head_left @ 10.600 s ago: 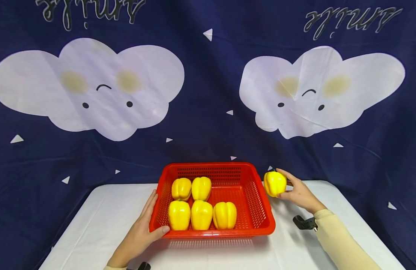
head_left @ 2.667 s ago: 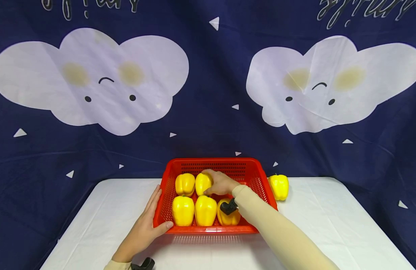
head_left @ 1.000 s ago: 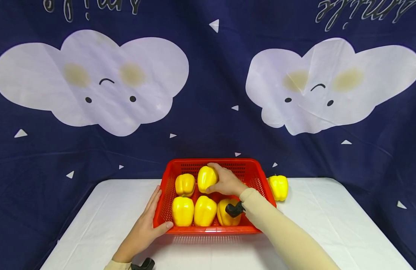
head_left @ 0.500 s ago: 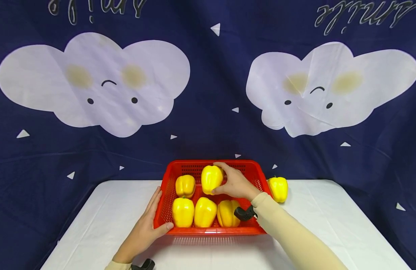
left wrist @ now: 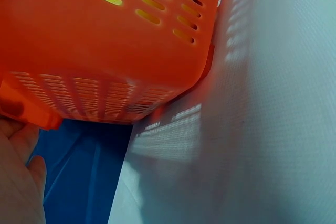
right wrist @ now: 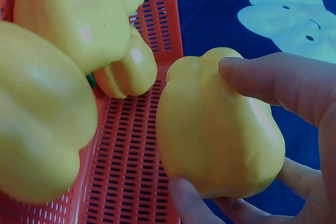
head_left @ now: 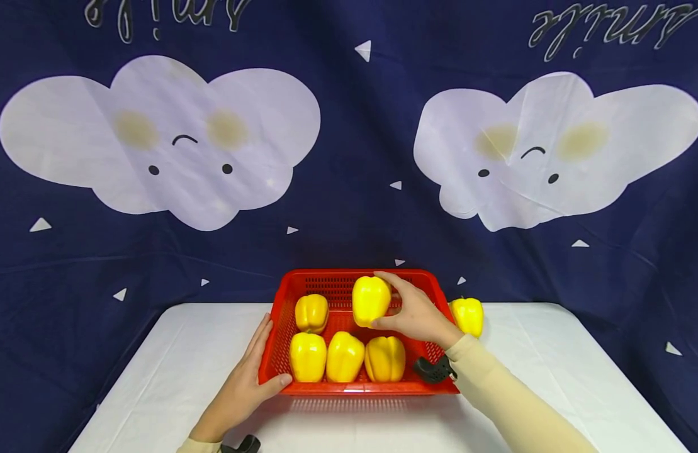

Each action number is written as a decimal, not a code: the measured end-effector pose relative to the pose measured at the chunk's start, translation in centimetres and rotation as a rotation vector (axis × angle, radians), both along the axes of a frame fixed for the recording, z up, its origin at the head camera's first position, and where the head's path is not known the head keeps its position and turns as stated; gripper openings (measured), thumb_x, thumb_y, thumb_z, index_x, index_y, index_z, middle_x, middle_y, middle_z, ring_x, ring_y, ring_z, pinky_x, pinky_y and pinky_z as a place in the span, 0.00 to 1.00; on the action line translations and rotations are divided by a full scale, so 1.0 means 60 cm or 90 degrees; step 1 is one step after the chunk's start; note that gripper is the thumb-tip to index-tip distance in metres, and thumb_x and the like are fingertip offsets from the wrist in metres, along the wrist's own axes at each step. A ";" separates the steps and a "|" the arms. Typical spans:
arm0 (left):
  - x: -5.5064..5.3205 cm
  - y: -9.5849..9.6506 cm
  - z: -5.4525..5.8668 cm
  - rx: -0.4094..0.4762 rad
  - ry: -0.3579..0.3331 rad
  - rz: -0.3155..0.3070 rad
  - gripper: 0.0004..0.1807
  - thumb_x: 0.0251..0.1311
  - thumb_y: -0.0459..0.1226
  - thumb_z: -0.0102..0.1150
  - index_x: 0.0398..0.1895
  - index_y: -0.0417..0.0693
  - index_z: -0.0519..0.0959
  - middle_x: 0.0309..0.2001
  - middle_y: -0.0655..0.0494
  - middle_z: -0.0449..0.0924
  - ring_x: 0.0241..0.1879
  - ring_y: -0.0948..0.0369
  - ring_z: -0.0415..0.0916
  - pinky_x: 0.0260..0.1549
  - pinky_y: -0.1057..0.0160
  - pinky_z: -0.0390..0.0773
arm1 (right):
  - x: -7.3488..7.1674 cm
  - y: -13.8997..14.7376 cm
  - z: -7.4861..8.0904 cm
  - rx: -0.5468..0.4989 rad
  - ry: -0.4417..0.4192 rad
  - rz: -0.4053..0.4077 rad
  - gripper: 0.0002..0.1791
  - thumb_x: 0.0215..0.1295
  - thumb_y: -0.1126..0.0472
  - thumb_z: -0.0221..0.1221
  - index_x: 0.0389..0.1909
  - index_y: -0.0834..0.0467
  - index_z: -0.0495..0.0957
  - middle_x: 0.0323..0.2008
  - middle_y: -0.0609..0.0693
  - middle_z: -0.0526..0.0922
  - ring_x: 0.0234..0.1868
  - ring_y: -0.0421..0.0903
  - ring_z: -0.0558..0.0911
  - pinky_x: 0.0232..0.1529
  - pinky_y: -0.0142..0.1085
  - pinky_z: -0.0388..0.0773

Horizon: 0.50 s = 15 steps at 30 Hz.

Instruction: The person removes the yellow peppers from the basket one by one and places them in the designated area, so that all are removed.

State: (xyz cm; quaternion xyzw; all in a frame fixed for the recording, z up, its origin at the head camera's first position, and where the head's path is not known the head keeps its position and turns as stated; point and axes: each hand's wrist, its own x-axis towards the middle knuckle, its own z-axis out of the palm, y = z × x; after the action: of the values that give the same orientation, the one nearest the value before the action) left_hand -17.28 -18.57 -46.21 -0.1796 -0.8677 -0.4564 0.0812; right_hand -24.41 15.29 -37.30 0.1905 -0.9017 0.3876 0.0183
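Note:
My right hand (head_left: 413, 311) grips a yellow bell pepper (head_left: 371, 301) between thumb and fingers, raised over the back of the red plastic basket (head_left: 360, 387). In the right wrist view the bell pepper (right wrist: 218, 129) is held at its sides, tilted. At the basket's left end my left hand (head_left: 241, 380) holds the rim, thumb over the front corner and fingers along the outer wall. Inside the basket, a yellow bell pepper (head_left: 311, 313) lies at the back left. Along the front stand three more: a left pepper (head_left: 307, 357), a middle pepper (head_left: 344, 357) and a right pepper (head_left: 385, 359).
Another yellow bell pepper (head_left: 467, 316) sits on the white-covered table (head_left: 530, 352), just outside the basket's right wall. A dark blue cloth (head_left: 349, 207) with clouds hangs behind the table. Each wrist wears a black device, such as the right wrist's device (head_left: 433, 370).
The pepper earlier in my right hand now sits on the table right of the basket. That hand has since lifted the back-row pepper and moved it rightward. My left hand stays on the basket.

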 end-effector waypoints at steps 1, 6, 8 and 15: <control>0.000 0.000 0.000 0.000 0.002 0.000 0.54 0.59 0.49 0.68 0.81 0.48 0.47 0.81 0.54 0.39 0.76 0.39 0.49 0.59 0.33 0.66 | 0.002 0.004 0.001 -0.006 0.000 0.001 0.51 0.47 0.55 0.77 0.74 0.49 0.64 0.64 0.52 0.73 0.56 0.52 0.77 0.52 0.43 0.82; 0.002 0.000 0.000 0.001 0.001 0.002 0.54 0.59 0.49 0.68 0.81 0.48 0.47 0.81 0.54 0.39 0.76 0.39 0.48 0.59 0.33 0.65 | 0.006 0.027 0.001 -0.031 0.000 -0.003 0.51 0.49 0.56 0.77 0.74 0.48 0.63 0.64 0.53 0.72 0.57 0.53 0.78 0.48 0.41 0.83; 0.002 0.000 0.000 0.000 -0.001 0.005 0.54 0.59 0.49 0.68 0.81 0.48 0.47 0.81 0.54 0.39 0.76 0.39 0.49 0.59 0.33 0.66 | 0.007 0.036 0.001 -0.039 -0.001 -0.004 0.50 0.49 0.56 0.76 0.74 0.48 0.62 0.63 0.53 0.72 0.56 0.54 0.78 0.48 0.41 0.84; 0.000 0.001 -0.002 0.002 -0.008 0.007 0.54 0.59 0.50 0.68 0.81 0.48 0.47 0.81 0.55 0.39 0.76 0.41 0.49 0.59 0.34 0.65 | 0.014 0.068 0.005 -0.049 0.008 -0.006 0.50 0.49 0.56 0.76 0.74 0.49 0.62 0.62 0.55 0.72 0.56 0.56 0.78 0.49 0.44 0.84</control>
State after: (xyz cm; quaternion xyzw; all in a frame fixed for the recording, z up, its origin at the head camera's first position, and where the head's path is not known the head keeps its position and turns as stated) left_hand -17.26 -18.54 -46.34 -0.1718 -0.8684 -0.4585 0.0784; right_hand -23.60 19.38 -36.97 0.1879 -0.8870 0.4206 0.0331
